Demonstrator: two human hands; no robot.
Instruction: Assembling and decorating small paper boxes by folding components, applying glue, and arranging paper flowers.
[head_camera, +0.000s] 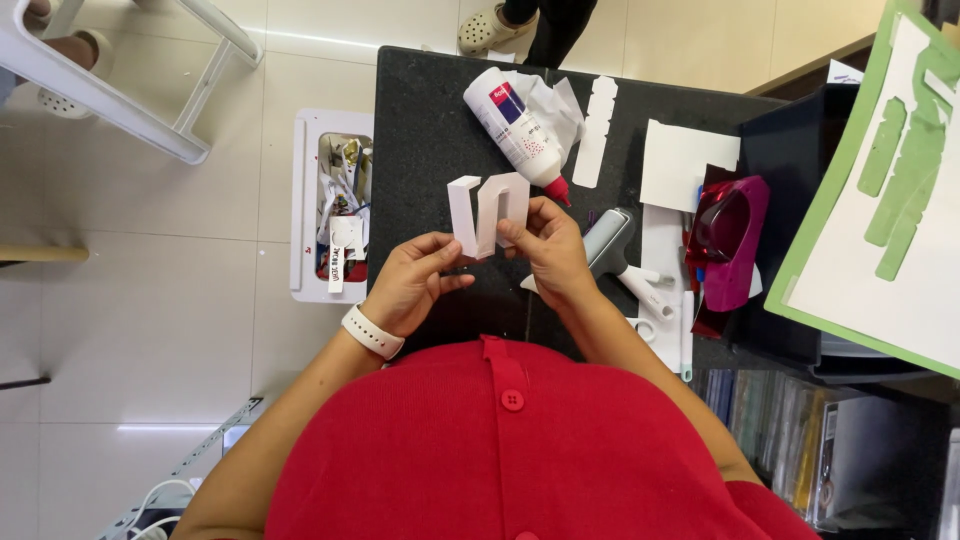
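Paper letter form (487, 211), white and hollow, sits just below the glue bottle (515, 128). Your left hand (412, 283) and right hand (549, 248) pinch its lower edges closed. Judged light, crushable: hold by folded corners, gently.

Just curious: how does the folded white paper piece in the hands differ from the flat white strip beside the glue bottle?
The folded paper piece is bent into upright walls; the notched strip lies flat. Both hands, left and right, hold the piece above the black table; the strip rests on it untouched. Both are white paper.
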